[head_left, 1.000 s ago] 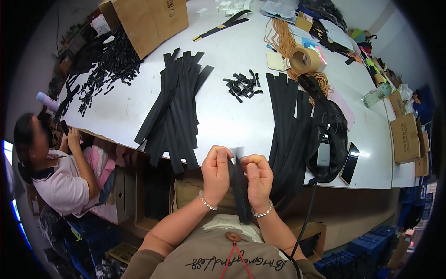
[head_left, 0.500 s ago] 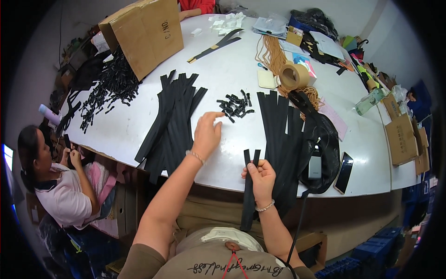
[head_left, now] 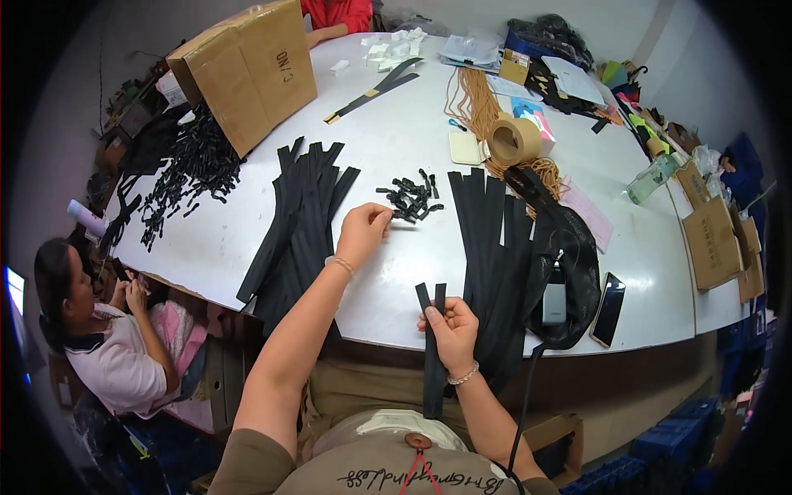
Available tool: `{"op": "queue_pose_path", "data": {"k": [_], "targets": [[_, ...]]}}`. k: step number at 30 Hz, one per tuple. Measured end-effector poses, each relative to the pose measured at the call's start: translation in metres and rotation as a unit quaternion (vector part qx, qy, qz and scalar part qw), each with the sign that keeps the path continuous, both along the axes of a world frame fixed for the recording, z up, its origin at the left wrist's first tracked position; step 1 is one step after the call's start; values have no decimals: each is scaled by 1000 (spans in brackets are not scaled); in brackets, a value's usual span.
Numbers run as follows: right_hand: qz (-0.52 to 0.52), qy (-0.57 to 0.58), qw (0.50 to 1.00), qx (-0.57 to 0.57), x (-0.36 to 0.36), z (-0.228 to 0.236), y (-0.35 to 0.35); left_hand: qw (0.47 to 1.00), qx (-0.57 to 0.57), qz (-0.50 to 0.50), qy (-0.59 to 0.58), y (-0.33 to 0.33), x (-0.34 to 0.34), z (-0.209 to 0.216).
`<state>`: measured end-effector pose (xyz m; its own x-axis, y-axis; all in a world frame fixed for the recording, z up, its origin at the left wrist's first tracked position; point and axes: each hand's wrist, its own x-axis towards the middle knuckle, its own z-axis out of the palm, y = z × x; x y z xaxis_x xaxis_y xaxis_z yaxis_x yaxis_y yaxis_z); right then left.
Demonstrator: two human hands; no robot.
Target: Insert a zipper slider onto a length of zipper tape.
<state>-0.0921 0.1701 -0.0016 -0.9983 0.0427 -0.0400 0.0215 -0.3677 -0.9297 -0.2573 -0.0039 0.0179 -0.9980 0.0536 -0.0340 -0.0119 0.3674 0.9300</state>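
Observation:
My right hand (head_left: 454,334) grips a black zipper strip (head_left: 432,371), its two upper ends spread apart above my thumb. The strip hangs over the table's near edge. At the near left rim of a small pile of black zipper pulls (head_left: 411,196), my left hand (head_left: 363,235) has its thumb and forefinger pinched together on one of the pulls, mostly hidden by the fingers. A bundle of black zipper strips (head_left: 305,206) lies left of that hand. Another black bundle (head_left: 487,239) lies beyond and right of my right hand.
A large heap of black pulls (head_left: 194,153) spills beside a cardboard box (head_left: 247,78). Tape roll (head_left: 513,140), cord (head_left: 470,99), black mesh bag (head_left: 569,239) and phone (head_left: 609,309) lie right. One person (head_left: 124,330) sits left; a red sleeve (head_left: 346,15) shows at the far side.
My left thumb and forefinger have closed at the pile's edge, where they were apart before. My right hand still holds the strip, slightly lower and further left in view.

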Motion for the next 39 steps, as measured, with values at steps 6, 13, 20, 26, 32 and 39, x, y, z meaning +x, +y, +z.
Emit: {"op": "queue_pose_path", "data": {"k": [6,13,20,26,32,39], "targets": [[5,3,1000,-2,1,3,5,834,483,-40,-264,2,76,12],[8,-46,999,-27,23,20,8,712,616,-41,-335,12,147,7],[45,-84,994,-58,41,43,8,693,632,-54,-342,18,174,5],[31,-69,996,-50,54,49,8,862,458,-52,-213,15,179,7],[46,-65,996,-34,59,47,0,900,381,-53,-206,11,186,12],[34,-86,996,-8,56,39,-5,862,434,-79,-248,15,191,14]]}}
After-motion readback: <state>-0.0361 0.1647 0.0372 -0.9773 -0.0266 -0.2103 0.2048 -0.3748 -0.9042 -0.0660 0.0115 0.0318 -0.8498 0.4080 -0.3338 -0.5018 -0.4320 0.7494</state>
